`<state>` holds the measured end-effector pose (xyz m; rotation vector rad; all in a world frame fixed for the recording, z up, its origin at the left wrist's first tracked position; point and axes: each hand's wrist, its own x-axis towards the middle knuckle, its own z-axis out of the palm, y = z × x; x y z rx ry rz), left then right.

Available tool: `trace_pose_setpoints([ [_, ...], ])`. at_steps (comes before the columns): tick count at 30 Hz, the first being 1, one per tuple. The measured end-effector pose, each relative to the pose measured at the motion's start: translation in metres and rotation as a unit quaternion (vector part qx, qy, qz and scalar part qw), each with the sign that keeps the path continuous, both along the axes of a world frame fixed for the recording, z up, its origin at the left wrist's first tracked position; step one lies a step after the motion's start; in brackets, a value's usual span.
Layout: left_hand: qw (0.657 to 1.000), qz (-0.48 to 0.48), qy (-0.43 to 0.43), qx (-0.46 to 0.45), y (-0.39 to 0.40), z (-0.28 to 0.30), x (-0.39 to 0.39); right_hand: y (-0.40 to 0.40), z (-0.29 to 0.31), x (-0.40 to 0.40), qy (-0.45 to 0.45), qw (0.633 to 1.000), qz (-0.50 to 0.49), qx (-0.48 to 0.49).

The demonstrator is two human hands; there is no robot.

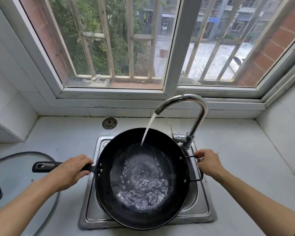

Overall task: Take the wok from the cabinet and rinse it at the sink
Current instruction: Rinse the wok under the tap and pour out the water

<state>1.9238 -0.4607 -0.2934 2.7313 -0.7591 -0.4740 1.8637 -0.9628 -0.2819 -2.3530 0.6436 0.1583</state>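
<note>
A black wok [177, 169] sits over the small steel sink [203, 212], covering most of the basin. Water runs from the chrome gooseneck tap [199, 106] into the wok and pools, churning, in its bottom. My left hand [70, 171] grips the long black handle where it meets the wok's rim. My right hand [209, 163] holds the thin metal loop handle on the opposite side.
A glass lid [24, 178] with a black knob lies on the counter at the left. A round sink strainer [109, 123] rests on the counter behind the sink. White tiled walls and a barred window close the back; the pale counter stretches to the right.
</note>
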Motion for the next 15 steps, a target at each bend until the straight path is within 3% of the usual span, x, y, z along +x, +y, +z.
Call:
trace_pose_setpoints([
  [15,0.999,0.038,0.000,0.015,0.000,-0.016,0.000,0.006,-0.024,0.001,-0.022,0.999,0.029,-0.027],
])
